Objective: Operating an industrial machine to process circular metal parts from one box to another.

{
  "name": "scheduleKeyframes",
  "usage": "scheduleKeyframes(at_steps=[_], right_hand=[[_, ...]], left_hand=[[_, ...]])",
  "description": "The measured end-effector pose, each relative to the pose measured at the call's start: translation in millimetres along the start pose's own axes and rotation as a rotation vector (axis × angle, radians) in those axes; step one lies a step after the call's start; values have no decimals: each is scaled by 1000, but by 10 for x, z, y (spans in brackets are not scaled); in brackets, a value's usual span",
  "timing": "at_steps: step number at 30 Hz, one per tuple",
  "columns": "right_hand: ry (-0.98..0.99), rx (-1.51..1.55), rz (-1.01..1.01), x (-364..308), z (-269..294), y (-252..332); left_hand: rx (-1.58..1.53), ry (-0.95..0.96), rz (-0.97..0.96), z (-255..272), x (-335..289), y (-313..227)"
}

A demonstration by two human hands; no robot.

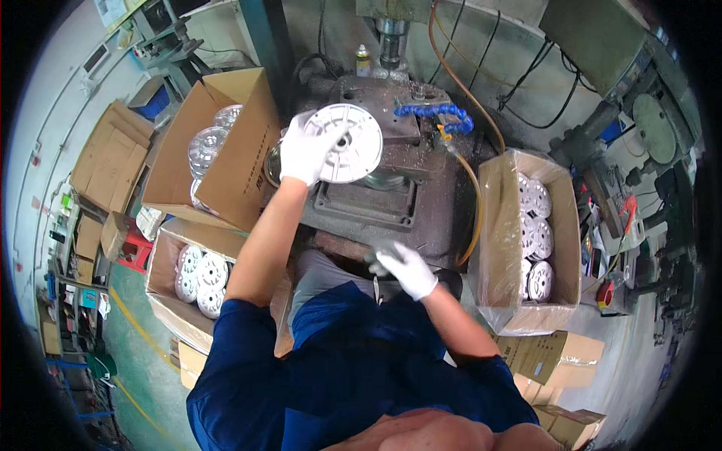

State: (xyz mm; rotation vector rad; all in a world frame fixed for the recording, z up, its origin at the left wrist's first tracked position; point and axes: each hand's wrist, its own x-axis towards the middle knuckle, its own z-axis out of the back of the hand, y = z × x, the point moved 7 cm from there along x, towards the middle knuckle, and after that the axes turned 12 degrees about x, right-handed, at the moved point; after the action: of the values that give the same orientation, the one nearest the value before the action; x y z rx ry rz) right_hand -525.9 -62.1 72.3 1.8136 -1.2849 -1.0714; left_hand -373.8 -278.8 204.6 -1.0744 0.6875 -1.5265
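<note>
My left hand [301, 152], in a white glove, grips a round silver metal disc [364, 147] by its left edge. The disc has raised ribs and a hole at its centre, and is held up over the machine bed [368, 204]. My right hand [406, 269], gloved in white with greyish fingertips, is low in front of my lap with its fingers drawn together. A thin, light-coloured strip [377, 290] shows just under those fingers; whether they hold it is unclear. Part of another shiny round piece [273, 164] shows behind my left wrist.
Cardboard boxes with similar discs stand at left [252, 150], lower left [167, 289] and right [492, 240]. A blue segmented hose [432, 110] and an orange hose [478, 203] run beside the machine. Behind are a metal ram [392, 45] and a spray can [363, 62].
</note>
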Motion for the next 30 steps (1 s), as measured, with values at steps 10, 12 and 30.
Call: scheduleKeyframes(at_steps=[10, 12, 30], right_hand=[[-243, -56, -242, -555, 621, -1125], [-268, -68, -237, -627, 765, -1274], [-224, -453, -120, -329, 984, -1334]], left_hand=[[445, 95, 50, -669, 1008, 160], [478, 137, 30, -701, 984, 28], [667, 349, 108, -662, 976, 74]])
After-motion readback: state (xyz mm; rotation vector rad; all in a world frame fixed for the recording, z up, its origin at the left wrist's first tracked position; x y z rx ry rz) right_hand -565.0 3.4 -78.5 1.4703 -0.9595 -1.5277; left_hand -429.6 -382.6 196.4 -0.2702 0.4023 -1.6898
